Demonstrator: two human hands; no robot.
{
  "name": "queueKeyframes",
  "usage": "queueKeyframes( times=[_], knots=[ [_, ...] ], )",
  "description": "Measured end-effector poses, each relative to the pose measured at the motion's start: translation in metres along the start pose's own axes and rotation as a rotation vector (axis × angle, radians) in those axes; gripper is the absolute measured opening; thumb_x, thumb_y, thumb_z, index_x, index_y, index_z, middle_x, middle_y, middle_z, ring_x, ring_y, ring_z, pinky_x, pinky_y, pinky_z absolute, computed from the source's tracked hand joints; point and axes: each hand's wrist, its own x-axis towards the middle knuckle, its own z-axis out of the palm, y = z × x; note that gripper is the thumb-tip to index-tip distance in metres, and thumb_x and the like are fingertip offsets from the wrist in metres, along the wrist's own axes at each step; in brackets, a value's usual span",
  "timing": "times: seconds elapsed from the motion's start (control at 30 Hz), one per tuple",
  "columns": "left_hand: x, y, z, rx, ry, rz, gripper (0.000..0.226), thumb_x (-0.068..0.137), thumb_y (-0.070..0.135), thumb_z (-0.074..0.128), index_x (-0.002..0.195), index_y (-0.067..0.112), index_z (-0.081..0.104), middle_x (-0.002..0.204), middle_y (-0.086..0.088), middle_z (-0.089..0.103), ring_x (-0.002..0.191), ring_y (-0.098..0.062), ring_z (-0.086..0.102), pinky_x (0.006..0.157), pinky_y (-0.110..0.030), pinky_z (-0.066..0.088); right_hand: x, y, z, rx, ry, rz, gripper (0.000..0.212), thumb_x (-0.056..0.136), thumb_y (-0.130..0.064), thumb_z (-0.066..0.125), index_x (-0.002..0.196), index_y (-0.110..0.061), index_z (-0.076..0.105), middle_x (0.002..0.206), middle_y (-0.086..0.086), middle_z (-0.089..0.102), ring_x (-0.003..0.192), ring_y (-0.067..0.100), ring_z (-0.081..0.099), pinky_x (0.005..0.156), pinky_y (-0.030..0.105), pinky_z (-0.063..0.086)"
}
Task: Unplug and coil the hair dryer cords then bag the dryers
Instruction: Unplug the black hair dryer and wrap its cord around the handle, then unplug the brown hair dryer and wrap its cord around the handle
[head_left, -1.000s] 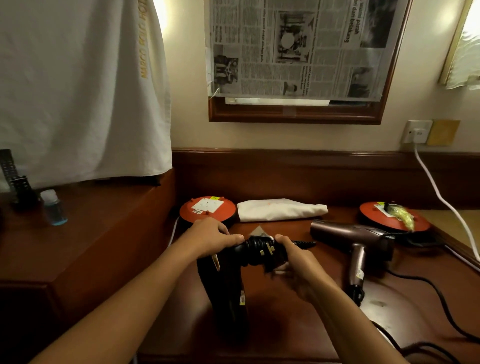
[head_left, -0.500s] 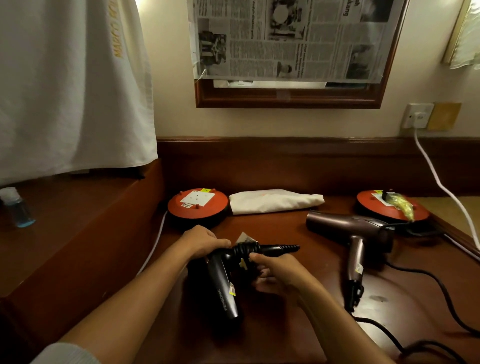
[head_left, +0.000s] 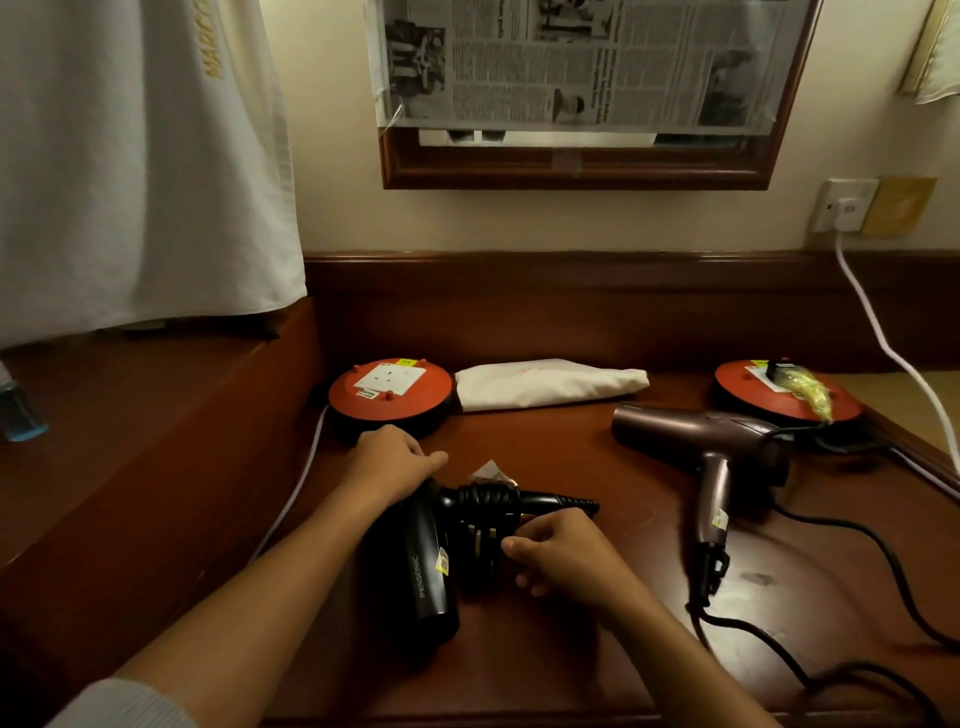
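black dryer (head_left: 423, 561): near front edge of the counter (head_left: 571, 665), cord (head_left: 485, 501) wound round its handle, plug (head_left: 480, 543) loose at the coil; not bagged.
right hand (head_left: 563, 553): fingers curled, pinching the plug end.
left hand (head_left: 392, 462): fingers curled over the dryer's back end, steadying it.
brown dryer (head_left: 706, 447): right of middle, cord (head_left: 857, 540) trailing uncoiled toward the right reel (head_left: 779, 392); looks untouched.
white bag (head_left: 550, 382): folded at back edge, beside left reel (head_left: 389, 387), unused.
progress: roughly a third done.

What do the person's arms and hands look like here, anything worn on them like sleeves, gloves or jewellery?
Both hands, the left hand and the right hand, are bare: no gloves, and no rings or watch visible. Both forearms are uncovered. A light grey sleeve shows on the left arm at the bottom edge of the picture, ending near the elbow. The right arm shows no sleeve within the frame.
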Motion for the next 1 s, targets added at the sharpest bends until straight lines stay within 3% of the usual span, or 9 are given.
queueKeyframes(
  times=[0.1, 0.23, 0.33, 0.5, 0.6, 0.67, 0.77, 1.0],
  knots=[
    [-0.008, -0.002, -0.002, -0.023, 0.071, 0.027, 0.053, 0.092, 0.054, 0.055, 0.072, 0.01, 0.075, 0.06, -0.006, 0.065, 0.055, -0.017, 0.062, 0.052, -0.027, 0.043, -0.003, 0.001, 0.001, 0.008, 0.022, -0.02, 0.019, 0.094, -0.03, 0.067, 0.102, -0.014, 0.074, 0.072, 0.005, 0.075, 0.055, 0.009, 0.066, 0.056, 0.019, 0.052],
    [-0.01, -0.009, -0.006, -0.093, 0.089, 0.026, 0.057, 0.099, 0.049, 0.045, 0.079, 0.004, 0.074, 0.067, -0.012, 0.071, 0.057, -0.022, 0.066, 0.063, -0.034, 0.051, -0.005, 0.006, -0.001, 0.058, 0.036, -0.041, 0.013, 0.095, -0.03, 0.065, 0.1, -0.02, 0.073, 0.083, 0.006, 0.077, 0.072, 0.022, 0.075, 0.069, 0.031, 0.062],
    [-0.014, -0.011, -0.01, -0.128, 0.065, 0.048, 0.045, 0.1, 0.04, 0.047, 0.08, 0.01, 0.074, 0.069, -0.009, 0.069, 0.064, -0.019, 0.064, 0.057, -0.027, 0.043, -0.008, 0.009, -0.006, 0.058, 0.044, -0.064, 0.009, 0.096, -0.028, 0.064, 0.096, -0.024, 0.071, 0.086, 0.007, 0.077, 0.075, 0.023, 0.075, 0.07, 0.032, 0.063],
    [-0.023, -0.014, -0.016, -0.138, 0.051, 0.098, 0.027, 0.099, 0.033, 0.053, 0.093, 0.014, 0.071, 0.088, -0.005, 0.07, 0.071, -0.01, 0.059, 0.06, -0.022, 0.044, -0.021, 0.003, -0.015, 0.053, 0.067, -0.082, 0.015, 0.097, -0.025, 0.063, 0.104, -0.015, 0.073, 0.081, 0.007, 0.076, 0.069, 0.015, 0.073, 0.058, 0.02, 0.055],
    [-0.031, -0.008, -0.023, -0.112, 0.089, 0.121, 0.022, 0.098, 0.033, 0.054, 0.09, 0.02, 0.069, 0.083, 0.0, 0.07, 0.07, -0.011, 0.062, 0.061, -0.023, 0.046, -0.029, -0.002, -0.025, 0.024, 0.131, -0.118, 0.015, 0.095, -0.027, 0.066, 0.101, -0.017, 0.075, 0.083, 0.006, 0.076, 0.068, 0.017, 0.074, 0.059, 0.027, 0.058],
    [-0.037, 0.001, -0.028, -0.101, 0.105, 0.151, 0.02, 0.097, 0.033, 0.054, 0.088, 0.023, 0.069, 0.076, 0.004, 0.07, 0.067, -0.014, 0.067, 0.064, -0.027, 0.051, -0.035, -0.004, -0.033, 0.007, 0.175, -0.152, 0.014, 0.094, -0.028, 0.067, 0.098, -0.017, 0.076, 0.083, 0.004, 0.076, 0.065, 0.016, 0.074, 0.07, 0.036, 0.06],
    [-0.047, 0.019, -0.032, -0.086, 0.11, 0.194, 0.018, 0.096, 0.032, 0.053, 0.095, 0.024, 0.069, 0.082, 0.008, 0.066, 0.078, -0.016, 0.066, 0.072, -0.034, 0.056, -0.045, -0.007, -0.045, 0.014, 0.204, -0.192, 0.012, 0.093, -0.028, 0.068, 0.098, -0.02, 0.075, 0.081, 0.004, 0.076, 0.065, 0.016, 0.074, 0.074, 0.043, 0.062],
    [-0.06, 0.07, -0.025, -0.084, 0.111, 0.332, 0.017, 0.094, 0.03, 0.052, 0.096, 0.026, 0.068, 0.081, 0.01, 0.066, 0.078, -0.013, 0.063, 0.071, -0.034, 0.055, -0.068, -0.012, -0.084, 0.011, 0.326, -0.234, 0.008, 0.093, -0.024, 0.066, 0.093, -0.023, 0.074, 0.079, 0.002, 0.075, 0.064, 0.014, 0.074, 0.068, 0.04, 0.06]
  ],
)
